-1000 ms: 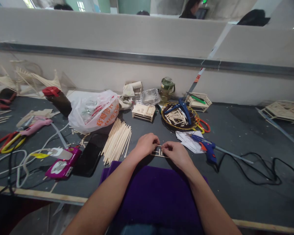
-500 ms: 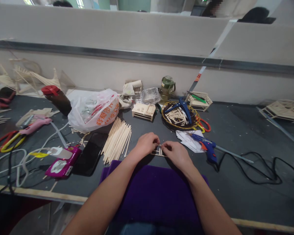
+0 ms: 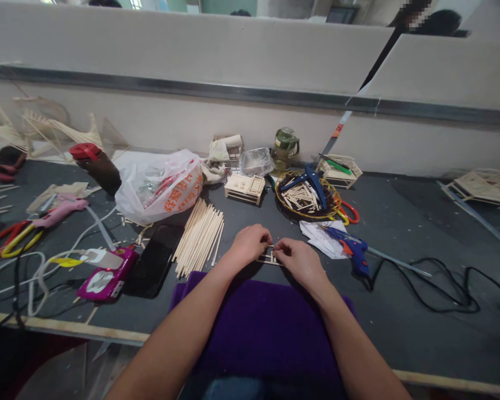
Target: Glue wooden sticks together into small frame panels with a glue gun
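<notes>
A small frame of thin wooden sticks (image 3: 269, 261) lies on the dark table just beyond the purple cloth (image 3: 270, 328). My left hand (image 3: 252, 244) pinches the frame's far side from the left, its thumb and fingertips together. From the right, my right hand (image 3: 295, 256) closes its thumb and forefinger on the same frame, close to the left fingertips. Part of the frame is hidden under both hands. A bundle of loose wooden sticks (image 3: 199, 239) lies to the left of my left hand.
A blue glue gun (image 3: 358, 256) rests on white paper (image 3: 323, 240) at right, its black cord trailing away. Behind stand a basket of stick pieces (image 3: 302, 197), a stick-built model (image 3: 244, 189) and a green-lidded jar (image 3: 285, 149). A phone (image 3: 154, 261) and magenta power strip (image 3: 107, 276) lie left.
Both hands stay almost in place on the stick frame, with only a slight shift of the fingers. At the top right, a person beyond the partition has moved to the right.
</notes>
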The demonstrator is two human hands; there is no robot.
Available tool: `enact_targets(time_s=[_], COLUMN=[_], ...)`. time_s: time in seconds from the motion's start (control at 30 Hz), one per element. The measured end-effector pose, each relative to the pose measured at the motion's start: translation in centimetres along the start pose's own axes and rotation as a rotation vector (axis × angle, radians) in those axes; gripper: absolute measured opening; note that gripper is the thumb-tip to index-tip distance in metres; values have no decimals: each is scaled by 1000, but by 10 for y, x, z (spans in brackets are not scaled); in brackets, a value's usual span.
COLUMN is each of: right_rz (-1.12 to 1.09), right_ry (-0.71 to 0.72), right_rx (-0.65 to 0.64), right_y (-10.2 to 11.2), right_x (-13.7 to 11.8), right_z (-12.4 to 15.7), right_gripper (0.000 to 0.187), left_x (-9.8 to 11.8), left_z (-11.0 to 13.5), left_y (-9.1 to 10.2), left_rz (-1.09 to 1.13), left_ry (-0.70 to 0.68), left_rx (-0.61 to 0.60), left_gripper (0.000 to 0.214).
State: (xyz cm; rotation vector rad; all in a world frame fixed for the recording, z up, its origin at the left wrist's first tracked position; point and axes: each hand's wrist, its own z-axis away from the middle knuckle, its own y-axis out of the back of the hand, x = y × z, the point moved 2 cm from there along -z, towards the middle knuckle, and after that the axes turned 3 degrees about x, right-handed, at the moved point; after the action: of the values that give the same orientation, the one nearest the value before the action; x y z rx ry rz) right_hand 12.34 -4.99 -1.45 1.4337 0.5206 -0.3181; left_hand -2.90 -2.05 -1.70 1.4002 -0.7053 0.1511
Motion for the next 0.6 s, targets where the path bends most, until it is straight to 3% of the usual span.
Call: enact_targets(time_s=[0.6], right_rz=[-20], right_ry=[19], right_rx=[17], right_y=[4], right_x=[8], right_z=[0], right_gripper=[17], left_x=[2], left_z=[1], left_y=[2], left_rz=[17], left_ry=[1], left_rx=[-8], left_gripper=[16])
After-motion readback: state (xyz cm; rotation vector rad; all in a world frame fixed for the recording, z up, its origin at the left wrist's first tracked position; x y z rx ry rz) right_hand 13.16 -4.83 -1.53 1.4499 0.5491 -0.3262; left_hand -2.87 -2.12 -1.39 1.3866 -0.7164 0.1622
